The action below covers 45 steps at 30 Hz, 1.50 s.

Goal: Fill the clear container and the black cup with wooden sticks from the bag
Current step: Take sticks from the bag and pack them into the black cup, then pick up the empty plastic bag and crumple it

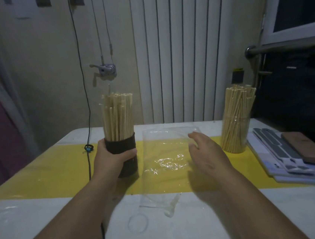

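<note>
The filling looks all but finished. The black cup, left of the middle of the frame, is packed tight with wooden sticks that rise well above its rim, and the clear container, far over at the right, holds a full, slightly fanned bundle of its own. Between them the bag lies flat and see-through on the table, across its yellow strip, and no sticks show inside it, so it seems emptied. What is left, by my reading, is little more than setting the cup down square and perhaps clearing the bag away. The left hand is wrapped round the cup's side, thumb in front and fingers behind, holding it upright on the table. The right hand is empty, its fingers loosely spread and relaxed above the bag's right edge; whether it touches the plastic I cannot tell. At the right edge of the frame lies a stack of sheets with a brown block on top.
</note>
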Available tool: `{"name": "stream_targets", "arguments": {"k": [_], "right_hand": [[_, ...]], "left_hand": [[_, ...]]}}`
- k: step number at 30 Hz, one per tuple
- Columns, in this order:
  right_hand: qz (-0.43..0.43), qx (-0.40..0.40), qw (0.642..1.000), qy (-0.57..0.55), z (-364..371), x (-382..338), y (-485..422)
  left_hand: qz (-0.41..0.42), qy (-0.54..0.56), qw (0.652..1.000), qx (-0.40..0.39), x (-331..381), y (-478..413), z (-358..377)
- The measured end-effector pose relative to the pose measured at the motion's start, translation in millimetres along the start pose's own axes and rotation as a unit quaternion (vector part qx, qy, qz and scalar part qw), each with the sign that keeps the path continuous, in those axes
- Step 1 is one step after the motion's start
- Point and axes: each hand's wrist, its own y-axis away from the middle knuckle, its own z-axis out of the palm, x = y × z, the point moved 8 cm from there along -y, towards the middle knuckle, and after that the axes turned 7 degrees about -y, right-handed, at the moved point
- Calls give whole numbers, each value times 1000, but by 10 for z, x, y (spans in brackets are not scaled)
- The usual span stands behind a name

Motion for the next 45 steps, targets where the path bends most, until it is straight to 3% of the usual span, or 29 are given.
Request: {"name": "stream_targets", "arguments": {"k": [11,24,28,30,33,39,45], "right_hand": [[8,-13,999,52,-53,108,-78],[47,-16,998,27,-52,265,-98],[75,-20,996,36,-80,378,-109],[97,-9,995,25,-159,451,-109],[150,12,989,-2,-302,626,-95],[216,-15,976,27,-289,838,-60],[238,-55,969,26,-205,915,-56]], "left_hand": [[-32,-62,997,-14,31,-359,160],[-66,-114,991,-4,-131,-293,264],[-136,-173,968,120,-199,-135,-28],[-98,-197,965,140,-128,-48,-58],[14,-248,967,58,43,17,133],[133,-378,904,-147,153,176,651],[152,-432,864,-207,71,243,836]]}}
